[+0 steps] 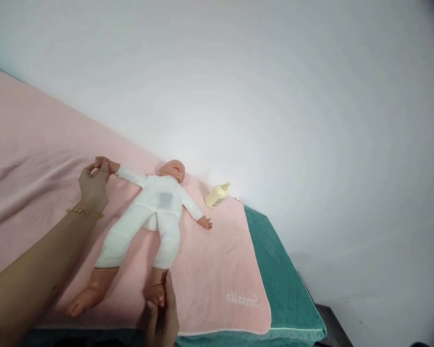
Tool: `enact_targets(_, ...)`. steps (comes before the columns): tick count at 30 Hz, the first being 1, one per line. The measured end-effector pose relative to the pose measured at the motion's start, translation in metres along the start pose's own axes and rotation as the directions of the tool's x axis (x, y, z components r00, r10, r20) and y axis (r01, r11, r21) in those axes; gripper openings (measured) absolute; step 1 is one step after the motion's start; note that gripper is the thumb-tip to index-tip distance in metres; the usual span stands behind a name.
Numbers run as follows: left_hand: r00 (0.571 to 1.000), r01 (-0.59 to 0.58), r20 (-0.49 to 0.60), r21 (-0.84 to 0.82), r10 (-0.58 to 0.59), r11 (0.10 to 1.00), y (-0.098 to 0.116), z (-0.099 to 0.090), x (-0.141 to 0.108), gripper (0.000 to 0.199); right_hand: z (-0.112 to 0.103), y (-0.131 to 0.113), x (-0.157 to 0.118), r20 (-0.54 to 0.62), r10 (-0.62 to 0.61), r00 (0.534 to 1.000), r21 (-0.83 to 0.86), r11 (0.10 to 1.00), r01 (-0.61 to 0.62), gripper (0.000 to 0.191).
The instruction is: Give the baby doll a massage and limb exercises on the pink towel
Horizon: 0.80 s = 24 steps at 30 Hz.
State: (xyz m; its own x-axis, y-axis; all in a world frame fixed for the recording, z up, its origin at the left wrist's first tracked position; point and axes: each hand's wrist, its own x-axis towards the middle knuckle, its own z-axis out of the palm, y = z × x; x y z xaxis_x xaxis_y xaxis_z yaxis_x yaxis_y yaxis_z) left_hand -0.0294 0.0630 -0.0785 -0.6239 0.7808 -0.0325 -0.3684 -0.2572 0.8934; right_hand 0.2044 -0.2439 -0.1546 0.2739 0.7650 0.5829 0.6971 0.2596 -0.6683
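A baby doll (159, 197) with a white cloth body lies on its back on a pink blanket (217, 270), its head toward the wall. My left hand (94, 185), a gold chain bracelet (85, 212) at its wrist, pinches the doll's hand on the left side. At the front edge my right hand (164, 313) is closed around the doll's foot on the right side, thumb and fingers on either side of it. The doll's other arm and other leg lie spread out on the blanket, untouched.
Beyond the doll's outstretched arm, a pale yellow pump bottle (216, 196) leans at the blanket's far edge. A green padded bed cover (280, 270) shows at the right and along the front. A white wall (275, 96) rises behind.
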Motion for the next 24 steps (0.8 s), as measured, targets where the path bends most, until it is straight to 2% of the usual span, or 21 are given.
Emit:
enact_targets(3, 0.998, -0.057, 0.013, -0.076, 0.058, 0.996, 0.009, 0.006, -0.011, 0.029, 0.001, 0.001, 0.009, -0.037, 0.009, 0.999, 0.021, 1.000, -0.008, 0.052)
enact_targets(7, 0.971, -0.146, 0.177, -0.099, 0.162, 0.984, 0.023, 0.013, -0.035, 0.043, 0.002, -0.001, 0.040, -0.118, -0.075, 0.990, 0.037, 0.996, 0.079, 0.048)
enact_targets(10, 0.935, -0.161, 0.316, -0.026, 0.161, 0.987, 0.031, 0.014, -0.053, 0.042, 0.007, -0.008, 0.076, -0.085, -0.095, 0.992, 0.090, 0.991, 0.102, 0.043)
enact_targets(13, 0.882, -0.208, 0.455, 0.151, 0.119, 0.966, 0.032, 0.012, -0.061, 0.041, 0.014, -0.018, 0.112, -0.032, -0.069, 0.997, 0.182, 0.980, 0.074, 0.041)
enact_targets(15, 0.798, -0.331, 0.584, 0.220, 0.147, 0.918, 0.027, 0.010, -0.058, 0.038, 0.020, -0.024, 0.133, 0.004, -0.022, 1.000, 0.223, 0.975, 0.021, 0.042)
enact_targets(16, 0.732, -0.408, 0.659, 0.219, 0.174, 0.886, 0.024, 0.010, -0.055, 0.035, 0.023, -0.026, 0.142, 0.015, 0.007, 1.000, 0.236, 0.972, -0.010, 0.044)
enact_targets(18, 0.573, -0.546, 0.790, 0.169, 0.219, 0.820, 0.015, 0.009, -0.048, 0.030, 0.029, -0.030, 0.158, 0.027, 0.052, 0.998, 0.261, 0.964, -0.057, 0.046)
enact_targets(20, 0.438, -0.636, 0.872, 0.129, 0.218, 0.761, 0.007, 0.010, -0.042, 0.026, 0.034, -0.031, 0.168, 0.027, 0.067, 0.997, 0.280, 0.957, -0.072, 0.047)
enact_targets(22, 0.359, -0.692, 0.911, 0.113, 0.204, 0.713, 0.002, 0.011, -0.038, 0.025, 0.039, -0.031, 0.175, 0.024, 0.066, 0.997, 0.291, 0.954, -0.071, 0.045)
enact_targets(24, 0.322, -0.734, 0.927, 0.115, 0.194, 0.670, 0.000, 0.012, -0.037, 0.024, 0.043, -0.031, 0.177, 0.021, 0.056, 0.998, 0.304, 0.951, -0.059, 0.045)
